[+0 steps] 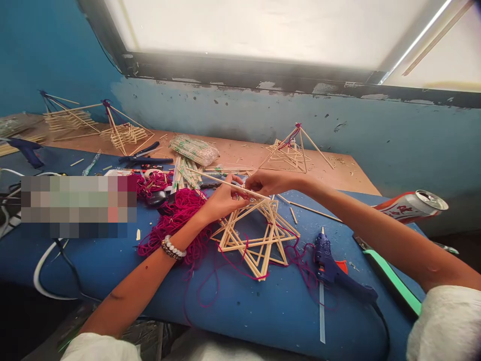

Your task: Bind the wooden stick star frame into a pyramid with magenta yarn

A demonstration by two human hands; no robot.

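A: Where's the stick (216, 179) sitting?
B: Above the far side of the star frame (251, 244), in the L hand (224, 201). Thumb & fingers are pinching it.
A: Long axis?
B: Running slantwise, L to R. One end's pointing far-L, toward the wrapped sticks; other end's pointing near-R, ending by the frame's far corner.
A: R hand (272, 181)?
B: Reaching in from the R, fingertips bunching right by the L hand's. Can't tell if they're pinching anything; the view's blocking it.
A: And the frame?
B: Lying on the blue table (124, 296), in front of both hands. Sticks are stacking & crossing into a star; 1 corner's pointing at the wearer, others L, R & away. Roughly as wide as deep, so no clear long axis showing. Magenta yarn (246, 245) is looping round some of its sticks.
A: Nearby?
B: Yarn pile (188, 220) is lying just L of the frame, partly behind the L forearm. Glue gun (326, 260) is resting on the R, nozzle pointing away from the wearer, handle angling near-R. Green cutter (393, 283) is lying farther R, under the R forearm's side. Drink can (417, 205) is tipping over past that arm, top facing R.
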